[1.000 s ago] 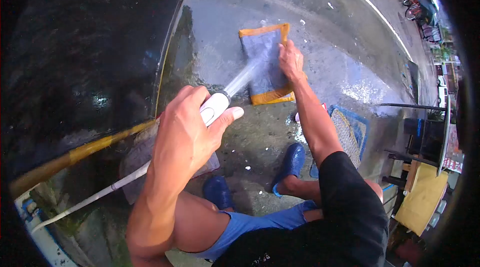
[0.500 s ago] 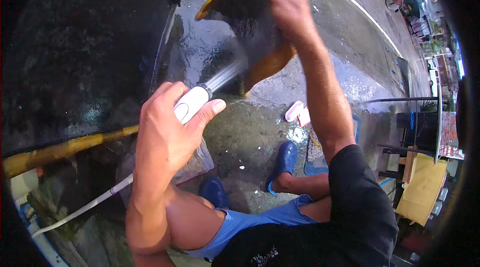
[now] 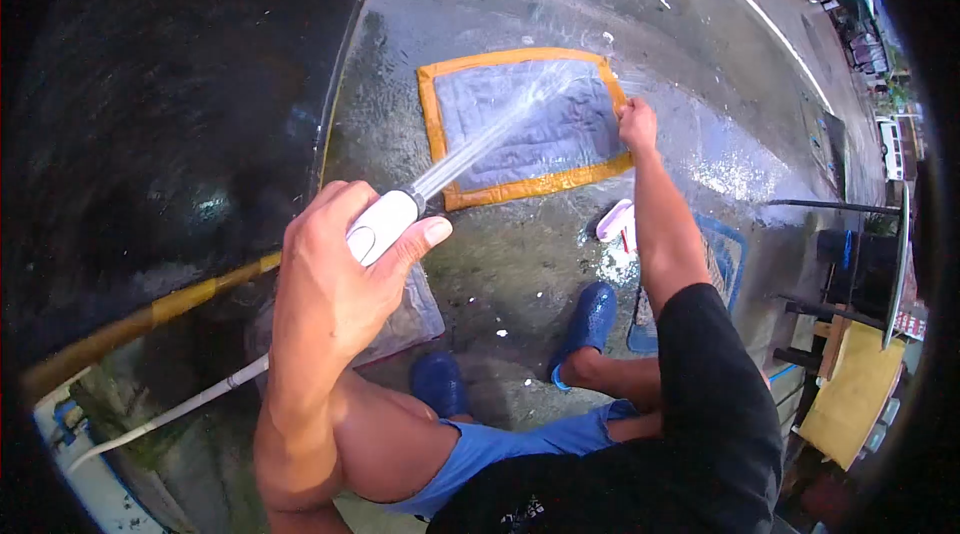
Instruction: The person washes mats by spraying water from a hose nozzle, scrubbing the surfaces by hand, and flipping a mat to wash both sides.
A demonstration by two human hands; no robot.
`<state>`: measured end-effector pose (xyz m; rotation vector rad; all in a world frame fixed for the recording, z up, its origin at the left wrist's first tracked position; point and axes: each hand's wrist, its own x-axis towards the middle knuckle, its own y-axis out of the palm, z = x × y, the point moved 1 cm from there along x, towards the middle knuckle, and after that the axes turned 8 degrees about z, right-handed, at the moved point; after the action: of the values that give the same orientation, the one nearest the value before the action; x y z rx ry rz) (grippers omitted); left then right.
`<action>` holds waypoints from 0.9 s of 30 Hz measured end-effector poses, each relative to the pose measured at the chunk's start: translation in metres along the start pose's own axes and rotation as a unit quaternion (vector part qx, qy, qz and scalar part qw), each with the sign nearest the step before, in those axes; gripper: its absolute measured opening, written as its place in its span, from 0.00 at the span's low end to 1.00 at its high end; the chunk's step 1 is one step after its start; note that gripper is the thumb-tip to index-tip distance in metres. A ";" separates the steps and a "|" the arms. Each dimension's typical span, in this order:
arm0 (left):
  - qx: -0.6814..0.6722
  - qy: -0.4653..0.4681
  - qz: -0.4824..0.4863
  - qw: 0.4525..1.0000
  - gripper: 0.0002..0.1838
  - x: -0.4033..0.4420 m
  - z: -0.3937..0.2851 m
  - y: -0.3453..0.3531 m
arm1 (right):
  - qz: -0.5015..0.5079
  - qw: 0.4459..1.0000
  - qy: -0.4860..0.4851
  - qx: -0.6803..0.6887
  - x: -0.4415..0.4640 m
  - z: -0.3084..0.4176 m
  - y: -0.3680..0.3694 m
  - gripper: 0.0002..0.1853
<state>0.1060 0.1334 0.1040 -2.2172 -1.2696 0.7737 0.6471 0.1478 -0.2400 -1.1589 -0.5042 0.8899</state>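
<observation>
My left hand (image 3: 335, 254) is wrapped around a white hose nozzle (image 3: 385, 227), thumb along its side. Water streams from it up and to the right, onto a mat (image 3: 500, 119) with a grey quilted-looking face and an orange border. The mat lies spread on the wet pavement. At its right edge, my right hand (image 3: 638, 124) grips the border; the fingertips are partly hidden. Below that hand sits a pink oblong object (image 3: 615, 221), with a small red-and-white item (image 3: 628, 239) and white suds beside it.
A pale hose (image 3: 190, 406) runs to the lower left. Near my feet lie a greyish mat (image 3: 405, 324) and a blue-edged mat (image 3: 735, 279). A dark surface (image 3: 180, 134) with a yellow edge bar (image 3: 150, 319) borders the left. A wooden table (image 3: 850, 394) stands at the right.
The mat was lifted and folded, dark side showing; now it is spread flat on the ground. My right hand has come down with it. The nozzle has barely moved and still sprays.
</observation>
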 end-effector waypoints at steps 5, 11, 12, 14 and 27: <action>0.004 -0.017 0.017 1.000 0.20 0.015 0.000 0.009 | -0.087 0.976 0.159 -0.119 -0.103 0.014 -0.005 0.28; 0.014 0.012 0.017 1.000 0.20 0.026 0.002 0.024 | -0.076 0.936 0.320 -0.125 -0.228 0.005 0.019 0.37; 0.015 0.010 0.018 1.000 0.20 0.027 0.003 0.024 | -0.052 0.946 0.310 -0.079 -0.232 -0.018 0.038 0.37; 0.026 0.011 0.028 0.999 0.20 0.026 0.007 0.023 | -0.032 0.953 0.301 -0.032 -0.235 -0.027 0.053 0.36; 0.019 0.001 0.017 1.000 0.19 0.020 0.012 0.019 | -0.009 0.990 -0.119 0.079 -0.163 0.165 0.090 0.29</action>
<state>0.1177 0.1438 0.0786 -2.2136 -1.2101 0.8027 0.3996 0.1200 -0.2513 -0.9077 -0.6251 1.0388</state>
